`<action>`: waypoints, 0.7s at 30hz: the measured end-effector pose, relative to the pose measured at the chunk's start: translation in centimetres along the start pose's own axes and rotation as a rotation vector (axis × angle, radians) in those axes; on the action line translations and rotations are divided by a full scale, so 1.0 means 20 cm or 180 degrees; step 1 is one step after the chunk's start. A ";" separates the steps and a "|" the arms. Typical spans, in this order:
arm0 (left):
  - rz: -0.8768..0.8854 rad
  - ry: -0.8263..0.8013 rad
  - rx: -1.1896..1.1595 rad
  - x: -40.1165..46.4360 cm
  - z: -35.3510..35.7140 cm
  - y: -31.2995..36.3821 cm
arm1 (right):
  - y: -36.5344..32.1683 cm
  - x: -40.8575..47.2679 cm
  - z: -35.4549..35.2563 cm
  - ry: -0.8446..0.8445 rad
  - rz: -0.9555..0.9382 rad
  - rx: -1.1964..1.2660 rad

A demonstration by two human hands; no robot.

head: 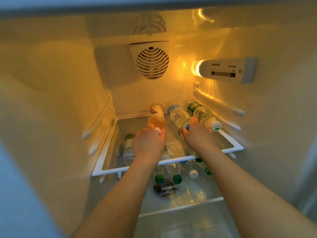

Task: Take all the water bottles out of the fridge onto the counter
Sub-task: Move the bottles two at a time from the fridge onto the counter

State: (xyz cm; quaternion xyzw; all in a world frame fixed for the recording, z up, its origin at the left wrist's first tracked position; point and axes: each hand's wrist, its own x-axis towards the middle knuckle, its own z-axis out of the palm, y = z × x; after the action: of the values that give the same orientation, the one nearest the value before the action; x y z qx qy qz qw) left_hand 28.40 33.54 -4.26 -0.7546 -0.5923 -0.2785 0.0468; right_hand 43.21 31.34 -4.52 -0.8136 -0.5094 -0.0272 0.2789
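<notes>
Bottles lie on their sides on the upper glass shelf (237, 148) of the fridge, caps toward the person, and both hands are at their cap ends. The left hand (148, 143) curls over the neck of the amber bottle (156, 117), its white-and-blue cap showing just past the knuckles. The right hand (197, 134) closes round the neck of the clear blue-capped bottle (179, 115), the cap pinched between thumb and fingers. Just beyond the right hand, on its outer side, a green-labelled bottle (202, 114) with a white cap lies untouched. Below both forearms, on the lower shelf (197, 204), more bottles (176, 178) with green and white caps wait.

The step in hand looks to be the first grasp on the top row, two bottles at once. Next, each grip probably needs to firm up at the neck before drawing the bottles straight back toward the body, clear of the shelf's front lip. The counter is not in view.
</notes>
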 end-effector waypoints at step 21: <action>-0.0585 -0.0079 -0.1781 -0.08 -0.18 -0.02 | -0.02 -0.23 -0.14 0.0660 -0.0114 0.1260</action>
State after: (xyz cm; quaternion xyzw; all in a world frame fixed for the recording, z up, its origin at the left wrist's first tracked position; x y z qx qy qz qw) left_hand 26.56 30.85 -2.07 -0.6847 -0.5589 -0.4248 -0.1958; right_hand 41.22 26.40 -3.53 -0.7266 -0.4878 -0.0152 0.4835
